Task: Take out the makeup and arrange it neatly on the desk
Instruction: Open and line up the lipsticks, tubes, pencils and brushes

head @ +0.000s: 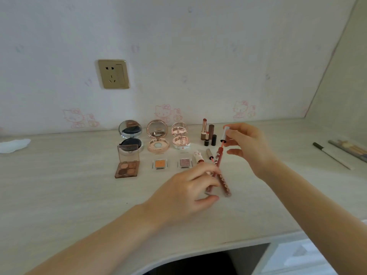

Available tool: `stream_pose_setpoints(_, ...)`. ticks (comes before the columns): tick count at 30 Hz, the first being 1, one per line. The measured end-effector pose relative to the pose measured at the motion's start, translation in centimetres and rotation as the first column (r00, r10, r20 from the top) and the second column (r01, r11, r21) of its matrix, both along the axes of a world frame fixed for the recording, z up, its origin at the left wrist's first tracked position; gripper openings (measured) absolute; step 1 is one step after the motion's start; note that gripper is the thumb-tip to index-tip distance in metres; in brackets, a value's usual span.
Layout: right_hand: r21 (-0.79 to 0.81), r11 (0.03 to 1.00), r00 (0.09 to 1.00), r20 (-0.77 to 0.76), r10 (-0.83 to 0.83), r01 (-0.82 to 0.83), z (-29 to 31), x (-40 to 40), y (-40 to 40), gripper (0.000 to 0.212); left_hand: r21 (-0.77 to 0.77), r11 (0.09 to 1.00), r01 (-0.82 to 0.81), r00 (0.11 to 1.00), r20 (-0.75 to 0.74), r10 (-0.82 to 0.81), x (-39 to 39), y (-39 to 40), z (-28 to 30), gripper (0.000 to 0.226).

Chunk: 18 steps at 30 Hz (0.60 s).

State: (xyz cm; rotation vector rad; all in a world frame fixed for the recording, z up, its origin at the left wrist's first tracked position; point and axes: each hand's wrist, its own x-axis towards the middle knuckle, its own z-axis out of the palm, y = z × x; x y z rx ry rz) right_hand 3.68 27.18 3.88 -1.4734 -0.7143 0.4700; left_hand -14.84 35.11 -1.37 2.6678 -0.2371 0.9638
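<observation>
I am holding a dark red lip gloss tube [222,173] tilted above the table [59,195], with my left hand [184,193] curling its fingers round the lower part of the tube. My right hand [246,143] is pinching the silver cap [225,133] between thumb and fingers, and the cap's thin wand is reaching down to the tube's open mouth. Behind my left hand's fingers, a second reddish tube [208,188] is peeking out; I cannot tell whether I am gripping it too.

Just beyond, a small white-capped lip tint [198,157] and a slim silver-capped gloss [209,153] are lying on the table. Behind them, two uncapped lipsticks [205,132] are standing upright with their caps beside them. To the left, three round compacts [157,136] are sitting open in a row near the wall, and in front of them an open eyeshadow quad [127,165], an orange single shadow [159,163] and a mauve glitter single shadow [184,162] are lined up. Far right, a pen [331,155] and some brushes [349,148] are lying near the table's edge. Far left, a white crumpled tissue [14,145] is resting by the wall, and a gold wall socket [113,74] is sitting above.
</observation>
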Motion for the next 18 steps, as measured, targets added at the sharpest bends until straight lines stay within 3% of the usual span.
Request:
stream_pose_setpoints(7,-0.139,0.989,0.991,0.13,-0.026,0.044,-0.7,3.6,-1.0,0.016,0.008,0.999,0.048,0.993,-0.106,-0.047,5.5,-3.2,-0.3,0.023)
stream_pose_setpoints(12,-0.228,0.973,0.989,0.147,0.001,0.033,-2.5,5.3,-0.6,0.014,0.029,0.999,0.037,0.991,-0.126,-0.033,7.6,-4.3,-0.3,0.018)
stream_pose_setpoints(18,-0.306,0.951,0.961,0.272,0.052,0.035,-4.4,6.3,1.4,0.014,0.132,0.991,0.023,0.987,-0.16,-0.001,7.9,-3.7,-0.9,0.005)
